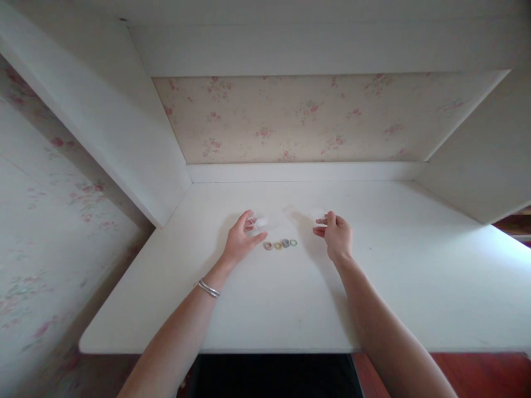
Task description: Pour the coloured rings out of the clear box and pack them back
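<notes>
My left hand, with a silver bracelet at its wrist, curls its thumb and fingers round a clear see-through container on the white desk. Its exact shape is hard to make out. To the right, my right hand is raised a little over the desk, fingertips pinched on a thin clear piece, too faint to name. Between the hands, nearer to me, lies a row of small rings: a pinkish ring, a yellow ring, a grey ring and a green ring.
White side panels rise left and right of the desk, and a white shelf overhangs it. Behind runs a low ledge below floral wallpaper. The desk's front edge lies close to my body.
</notes>
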### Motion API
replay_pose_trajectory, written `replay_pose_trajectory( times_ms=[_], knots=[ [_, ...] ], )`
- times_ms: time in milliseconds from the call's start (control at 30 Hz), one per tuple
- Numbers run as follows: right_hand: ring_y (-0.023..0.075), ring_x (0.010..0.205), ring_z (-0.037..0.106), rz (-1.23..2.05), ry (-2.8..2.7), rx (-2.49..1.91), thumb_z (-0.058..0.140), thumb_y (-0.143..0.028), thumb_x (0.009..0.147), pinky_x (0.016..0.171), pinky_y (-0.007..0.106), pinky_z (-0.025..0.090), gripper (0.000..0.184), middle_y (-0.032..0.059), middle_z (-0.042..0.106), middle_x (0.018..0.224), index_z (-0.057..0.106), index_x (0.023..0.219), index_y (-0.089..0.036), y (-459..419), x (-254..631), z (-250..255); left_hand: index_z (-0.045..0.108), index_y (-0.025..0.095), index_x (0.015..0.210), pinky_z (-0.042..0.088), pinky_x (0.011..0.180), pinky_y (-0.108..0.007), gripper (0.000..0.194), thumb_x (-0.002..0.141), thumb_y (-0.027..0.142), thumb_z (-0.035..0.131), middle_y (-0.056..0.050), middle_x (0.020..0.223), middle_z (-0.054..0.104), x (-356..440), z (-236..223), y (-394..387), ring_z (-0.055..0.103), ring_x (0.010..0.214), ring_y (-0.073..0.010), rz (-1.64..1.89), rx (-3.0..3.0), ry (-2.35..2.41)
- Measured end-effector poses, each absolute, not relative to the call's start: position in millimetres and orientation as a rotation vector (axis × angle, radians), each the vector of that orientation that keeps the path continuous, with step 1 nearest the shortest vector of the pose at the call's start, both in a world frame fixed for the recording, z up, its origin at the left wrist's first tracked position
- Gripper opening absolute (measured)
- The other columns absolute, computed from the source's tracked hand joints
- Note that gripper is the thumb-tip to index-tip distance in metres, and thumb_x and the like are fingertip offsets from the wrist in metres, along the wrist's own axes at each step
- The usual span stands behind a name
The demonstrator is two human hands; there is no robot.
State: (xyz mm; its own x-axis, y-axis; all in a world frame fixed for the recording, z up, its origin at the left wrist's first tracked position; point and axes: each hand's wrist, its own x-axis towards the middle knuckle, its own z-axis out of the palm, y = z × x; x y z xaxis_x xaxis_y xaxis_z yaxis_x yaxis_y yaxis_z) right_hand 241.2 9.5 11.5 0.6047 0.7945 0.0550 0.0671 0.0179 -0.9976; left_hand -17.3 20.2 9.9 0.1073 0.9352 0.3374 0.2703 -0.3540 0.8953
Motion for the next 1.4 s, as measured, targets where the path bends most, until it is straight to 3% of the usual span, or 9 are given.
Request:
replay_pose_trajectory(
  times_ms=[167,367,500,633,733,833,1067,1233,1400],
  knots=[
    [0.0159,0.057,0.067,0.553,-0.91,-1.702,0.041,-0.05,0.085,0.054,0.023,0.049,0.042,0.007,0.069,0.071,0.061,0.091,-0.014,15.3,263.0,1.9,0.042,0.023,0.131,0.05,0.072,-0.028,0.077,0.064,0.045,0.073,-0.009,0.121,0.056,-20.4,5.3,27.9,0.06,0.09,-0.0173,1.18,1.837,1.429],
    [0.0146,0.061,0.067,0.534,-0.968,-1.794,0.045,-0.041,0.084,0.059,0.024,0.048,0.037,0.0066,0.069,0.079,0.06,0.107,-0.016,18.1,266.9,-1.9,0.045,0.02,0.129,0.047,0.081,-0.032,0.076,0.064,0.049,0.071,-0.008,0.106,0.061,-24.1,-0.6,34.6,0.059,0.09,-0.0188,1.059,1.911,1.566],
    [0.0145,0.062,0.065,0.499,-1.042,-1.883,0.045,-0.038,0.082,0.059,0.024,0.045,0.038,0.0061,0.07,0.077,0.061,0.109,-0.016,17.0,267.3,-2.1,0.048,0.019,0.127,0.045,0.086,-0.033,0.072,0.065,0.049,0.071,-0.009,0.116,0.057,-25.3,-3.2,36.9,0.057,0.093,-0.019,1.022,1.976,1.547],
    [0.0188,0.066,0.063,0.299,-1.264,-2.058,0.041,-0.035,0.082,0.061,0.027,0.042,0.034,0.0064,0.068,0.065,0.069,0.091,-0.017,11.2,272.7,3.8,0.046,0.018,0.129,0.045,0.087,-0.032,0.074,0.067,0.05,0.069,-0.011,0.125,0.049,-26.0,-4.9,38.2,0.055,0.093,-0.0181,1.035,2.023,1.502],
    [0.022,0.069,0.063,0.072,-1.407,-2.21,0.038,-0.033,0.083,0.063,0.03,0.04,0.036,0.0109,0.07,0.072,0.071,0.078,-0.019,6.0,279.5,9.2,0.043,0.018,0.132,0.045,0.086,-0.031,0.076,0.068,0.052,0.067,-0.01,0.125,0.048,-25.4,-5.5,40.4,0.055,0.091,-0.0174,0.996,2.061,1.514],
    [0.0252,0.073,0.063,-0.026,-1.418,-2.319,0.038,-0.033,0.082,0.064,0.032,0.039,0.037,0.0139,0.07,0.08,0.073,0.081,-0.02,3.1,285.6,12.2,0.034,0.019,0.138,0.045,0.084,-0.031,0.081,0.071,0.053,0.063,-0.01,0.125,0.051,-23.3,-5.6,44.6,0.056,0.09,-0.0182,0.927,2.119,1.518],
    [0.026,0.08,0.062,0.03,-1.35,-2.367,0.036,-0.03,0.084,0.066,0.034,0.042,0.038,0.0145,0.068,0.089,0.07,0.098,-0.021,3.9,289.9,10.0,0.048,0.024,0.129,0.031,0.099,-0.041,0.069,0.07,0.06,0.059,-0.008,0.124,0.057,-16.3,-3.9,54.4,0.046,0.116,-0.0274,0.682,2.348,1.584],
    [0.0284,0.084,0.062,0.032,-1.337,-2.412,0.032,-0.03,0.086,0.068,0.037,0.043,0.042,0.019,0.06,0.107,0.068,0.1,-0.015,2.5,288.6,9.2,0.047,0.021,0.13,0.029,0.098,-0.042,0.072,0.07,0.059,0.06,-0.01,0.118,0.06,-8.7,-2.4,57.1,0.045,0.117,-0.0275,0.64,2.357,1.527],
    [0.0315,0.086,0.061,0.065,-1.308,-2.498,0.035,-0.03,0.084,0.069,0.041,0.044,0.04,0.0198,0.059,0.105,0.068,0.101,-0.014,0.5,290.4,12.4,0.044,0.02,0.132,0.029,0.098,-0.041,0.077,0.068,0.059,0.061,-0.011,0.113,0.061,-0.7,-2.2,59.2,0.045,0.115,-0.0278,0.559,2.382,1.5]
  ],
)
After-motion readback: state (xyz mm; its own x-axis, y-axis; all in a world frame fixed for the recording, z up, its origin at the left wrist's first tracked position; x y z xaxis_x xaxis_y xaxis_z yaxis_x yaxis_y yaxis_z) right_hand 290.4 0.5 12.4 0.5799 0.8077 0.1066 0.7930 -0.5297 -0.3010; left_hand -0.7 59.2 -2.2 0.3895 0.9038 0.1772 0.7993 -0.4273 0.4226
